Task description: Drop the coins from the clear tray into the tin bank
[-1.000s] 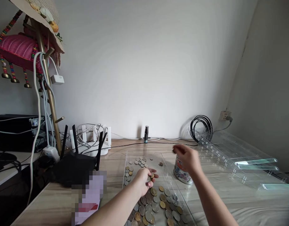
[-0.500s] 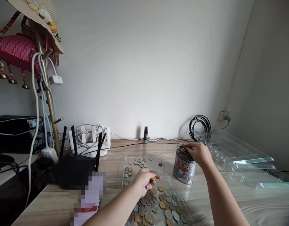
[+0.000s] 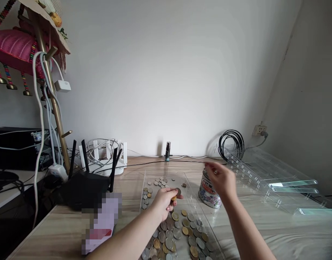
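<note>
My left hand (image 3: 165, 202) is closed on several coins (image 3: 178, 191), one dark and one golden showing at its fingertips. Below and around it lies a clear acrylic tray (image 3: 183, 236) bearing many loose coins, silver and gold-coloured. My right hand (image 3: 222, 180) is raised in front of a round printed tin (image 3: 208, 195), hiding part of its top and right side. Its fingers are bent together, slightly blurred, and whatever might be between them is hidden.
Clear acrylic panels (image 3: 279, 187) lie on the right side of the table, beside a coiled black cable (image 3: 231, 144). A small dark bottle (image 3: 167, 151) stands by the wall. At left are a white router (image 3: 112, 169), a black router (image 3: 83, 191) and a coat stand (image 3: 56, 112) with cables.
My right hand has come off the tin's top and shifted slightly left and towards me. The left hand has barely moved; a dark coin now shows more at its fingertips. The view has shifted slightly.
</note>
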Action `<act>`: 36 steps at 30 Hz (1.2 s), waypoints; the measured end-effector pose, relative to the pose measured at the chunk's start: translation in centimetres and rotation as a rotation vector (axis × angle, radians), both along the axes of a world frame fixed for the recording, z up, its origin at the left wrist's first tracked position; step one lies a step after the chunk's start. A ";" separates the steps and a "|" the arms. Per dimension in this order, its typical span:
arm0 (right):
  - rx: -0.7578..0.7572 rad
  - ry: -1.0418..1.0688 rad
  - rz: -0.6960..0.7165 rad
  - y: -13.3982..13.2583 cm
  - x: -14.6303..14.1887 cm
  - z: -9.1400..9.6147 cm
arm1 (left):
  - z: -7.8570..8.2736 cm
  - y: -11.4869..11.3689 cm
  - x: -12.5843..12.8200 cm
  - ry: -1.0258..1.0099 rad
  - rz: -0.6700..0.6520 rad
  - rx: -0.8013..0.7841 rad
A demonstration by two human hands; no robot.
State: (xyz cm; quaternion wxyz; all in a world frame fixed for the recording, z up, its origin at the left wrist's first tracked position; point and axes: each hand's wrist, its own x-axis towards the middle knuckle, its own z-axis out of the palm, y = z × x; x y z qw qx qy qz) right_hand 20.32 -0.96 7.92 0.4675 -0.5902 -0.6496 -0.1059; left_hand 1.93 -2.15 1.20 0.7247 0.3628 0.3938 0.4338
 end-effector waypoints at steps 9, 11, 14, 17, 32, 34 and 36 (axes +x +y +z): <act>-0.496 -0.002 0.602 0.2 -6.5 -3.7 | 0.2 0.3 0.2 -0.097 0.100 0.022; -0.415 0.007 0.468 0.6 -5.6 -2.9 | 0.1 0.4 0.1 -0.079 0.121 -0.051; -0.252 -0.001 0.066 0.9 -2.7 0.4 | -0.2 0.4 0.1 -0.043 0.171 -0.195; -0.323 -0.068 -0.302 1.2 1.1 3.7 | -0.3 0.3 0.1 -0.026 0.143 -0.200; 0.049 -0.091 -0.191 0.2 -0.2 1.4 | 0.5 -0.3 0.2 -0.006 0.035 0.053; -0.112 -0.074 0.107 0.0 -2.7 0.6 | 0.6 -0.3 0.3 -0.004 0.050 0.073; -0.353 -0.126 0.400 0.1 -5.2 -0.8 | 0.6 -0.3 0.3 -0.016 0.062 0.070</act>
